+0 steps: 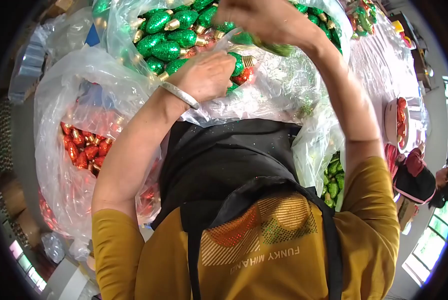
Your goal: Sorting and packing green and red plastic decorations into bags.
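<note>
- My left hand (pixel 206 75) is curled shut around a green glittered bulb-shaped ornament (pixel 239 63); its gold screw cap (pixel 249 61) pokes out past my fingers, pointing right.
- A silver bangle (pixel 180 95) sits on that wrist.
- Just under the held ornament, touching my fingers, lies a red glittered ornament (pixel 243 77) on crumpled clear plastic.
- My right hand (pixel 264 20) is raised at the top of the view, fingers closed on a second green glittered piece (pixel 276 48) that shows below the palm; how much of it I hold, I cannot tell.
- Both hands work over a big clear plastic bag (pixel 284 85) heaped with green glittered ornaments with gold caps (pixel 166 35), right in front of me.
- To my left, another clear bag (pixel 69 95) holds red ornaments of the same shape (pixel 84 147), well below my left forearm.
- To my right, by my elbow, a third bag shows a few green ornaments (pixel 333 185).
- Further right, a white bowl (pixel 391 122) with red pieces stands on the plastic-covered bench (pixel 384 65).
- Another person's dark sleeve (pixel 414 180) is at the right edge, apart from my hands.
- I wear a dark apron (pixel 224 160) over a mustard shirt; green glitter speckles the apron.
</note>
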The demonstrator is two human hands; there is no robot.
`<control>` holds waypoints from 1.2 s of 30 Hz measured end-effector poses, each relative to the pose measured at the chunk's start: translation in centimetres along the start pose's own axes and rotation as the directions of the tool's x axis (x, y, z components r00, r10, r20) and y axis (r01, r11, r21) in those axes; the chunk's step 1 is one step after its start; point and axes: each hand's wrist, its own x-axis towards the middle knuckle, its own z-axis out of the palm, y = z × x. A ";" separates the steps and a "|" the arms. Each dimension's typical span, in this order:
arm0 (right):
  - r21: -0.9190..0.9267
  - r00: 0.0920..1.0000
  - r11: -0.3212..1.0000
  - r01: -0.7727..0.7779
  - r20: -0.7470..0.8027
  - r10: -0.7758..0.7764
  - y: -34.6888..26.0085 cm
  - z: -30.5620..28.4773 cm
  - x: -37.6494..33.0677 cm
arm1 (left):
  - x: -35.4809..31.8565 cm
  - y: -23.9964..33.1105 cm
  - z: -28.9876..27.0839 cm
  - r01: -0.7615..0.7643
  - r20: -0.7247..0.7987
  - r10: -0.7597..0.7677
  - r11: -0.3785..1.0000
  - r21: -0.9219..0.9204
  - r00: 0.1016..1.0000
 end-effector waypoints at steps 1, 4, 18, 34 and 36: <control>0.362 0.950 0.930 -0.062 -0.265 0.166 -0.1 0.0 0.0 | 0.2 0.2 -0.4 0.022 0.063 -0.022 1.000 0.004 0.998; 0.874 0.619 0.460 0.154 -0.448 0.645 -0.5 0.3 -0.2 | 0.0 -0.4 -0.1 0.068 0.183 -0.070 0.998 0.015 0.981; 0.864 0.867 0.503 -0.009 -0.243 0.434 -1.7 4.6 -3.2 | -1.9 -0.7 -0.4 -0.096 0.030 0.101 0.986 -0.139 0.994; 0.894 0.917 0.387 0.227 -0.330 0.224 -4.4 2.9 -5.8 | -1.6 1.8 -0.9 -0.149 0.243 0.141 0.989 0.015 0.960; 0.971 0.946 0.156 0.182 -0.216 0.243 -4.2 3.1 -6.2 | -1.5 1.9 -0.7 -0.171 0.287 0.145 0.983 0.065 0.947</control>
